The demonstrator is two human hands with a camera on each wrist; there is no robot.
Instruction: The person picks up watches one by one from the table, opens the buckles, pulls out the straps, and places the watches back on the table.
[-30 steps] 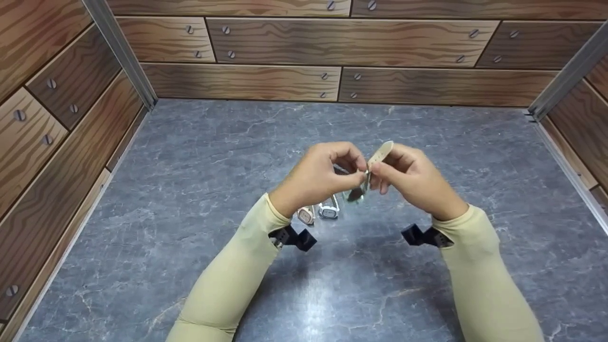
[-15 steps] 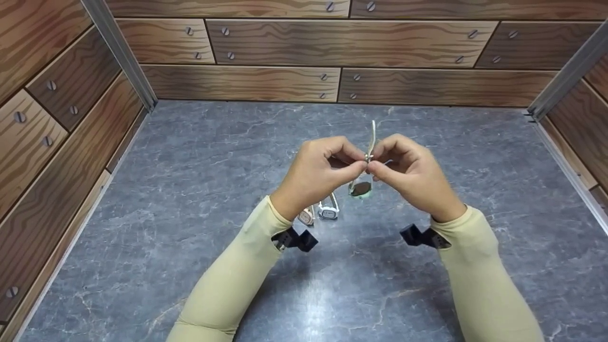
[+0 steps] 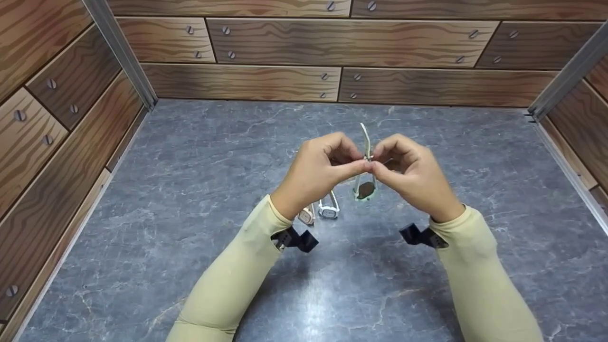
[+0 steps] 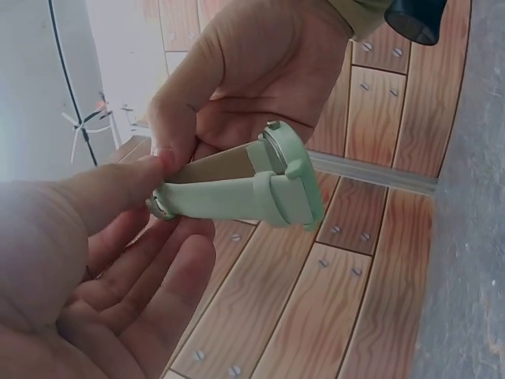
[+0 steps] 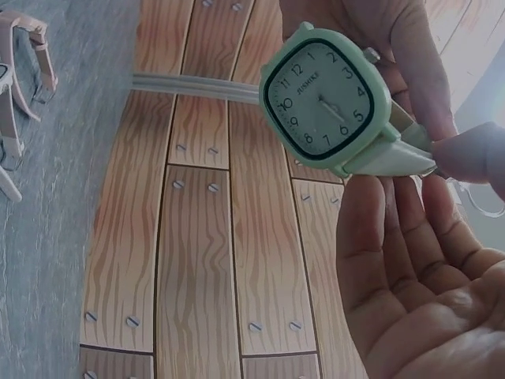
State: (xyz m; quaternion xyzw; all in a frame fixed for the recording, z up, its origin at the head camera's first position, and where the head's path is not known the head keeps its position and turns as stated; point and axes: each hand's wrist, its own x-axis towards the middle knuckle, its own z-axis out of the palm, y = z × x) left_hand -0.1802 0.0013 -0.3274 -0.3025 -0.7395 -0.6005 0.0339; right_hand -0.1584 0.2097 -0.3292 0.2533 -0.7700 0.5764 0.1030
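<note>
A mint green wristwatch (image 3: 365, 191) hangs below both hands, its strap closed into a loop. Thumb and fingers of my left hand (image 3: 327, 164) pinch the strap near the buckle, and the right hand (image 3: 408, 168) pinches it from the other side; their thumb tips meet there. The strap's free end (image 3: 366, 137) sticks up between the hands. In the right wrist view the square watch's dial (image 5: 323, 99) with its numerals faces the camera. The left wrist view shows the green strap (image 4: 221, 199) running to a metal buckle (image 4: 160, 204), partly covered by fingers.
On the grey marbled table (image 3: 228, 142) lie a pinkish watch (image 3: 306, 216) and a white watch (image 3: 328, 212), close together by the left wrist. Wood-patterned walls (image 3: 351, 42) stand at the back and both sides.
The strap's free end has swung from leaning right to upright, now tilted slightly left. My right hand has shifted its hold from the free end to the buckle. The watch case hangs more visibly below.
</note>
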